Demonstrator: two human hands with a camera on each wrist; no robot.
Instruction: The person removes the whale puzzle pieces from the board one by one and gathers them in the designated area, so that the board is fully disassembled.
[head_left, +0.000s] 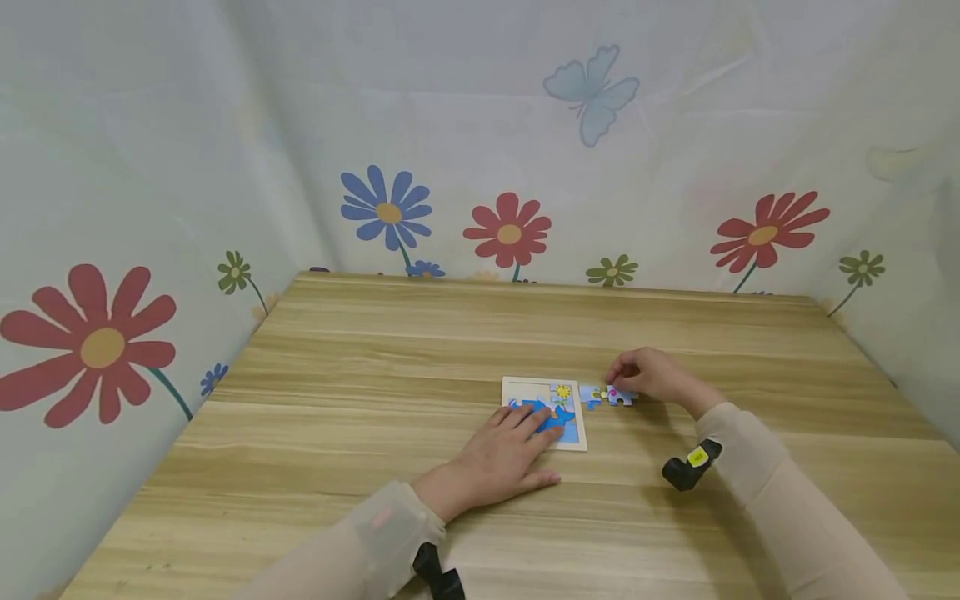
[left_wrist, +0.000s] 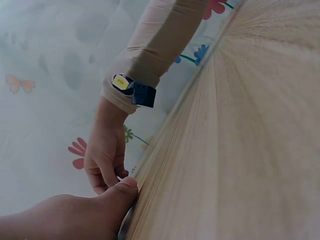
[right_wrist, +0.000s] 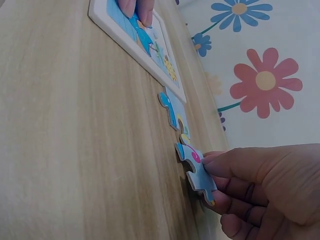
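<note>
A small square puzzle tray [head_left: 545, 381] with a pale frame lies on the table, with blue pieces and a yellow sun in it. My left hand [head_left: 501, 457] lies flat with its fingertips on the puzzle's lower left part. Just right of the tray, my right hand [head_left: 654, 375] pinches a light blue jigsaw piece [right_wrist: 198, 172] with a pink mark between thumb and fingers, slightly tilted up from the table. Between that piece and the tray lies another light blue jigsaw piece [right_wrist: 174, 111]. The left wrist view mostly hides the tray behind the left thumb.
The wooden table [head_left: 360, 358] reaches back to a white cloth [head_left: 465, 100] printed with flowers and butterflies, which also hangs along both sides. A black camera [head_left: 692, 465] is strapped to the right wrist, and another [head_left: 438, 573] to the left.
</note>
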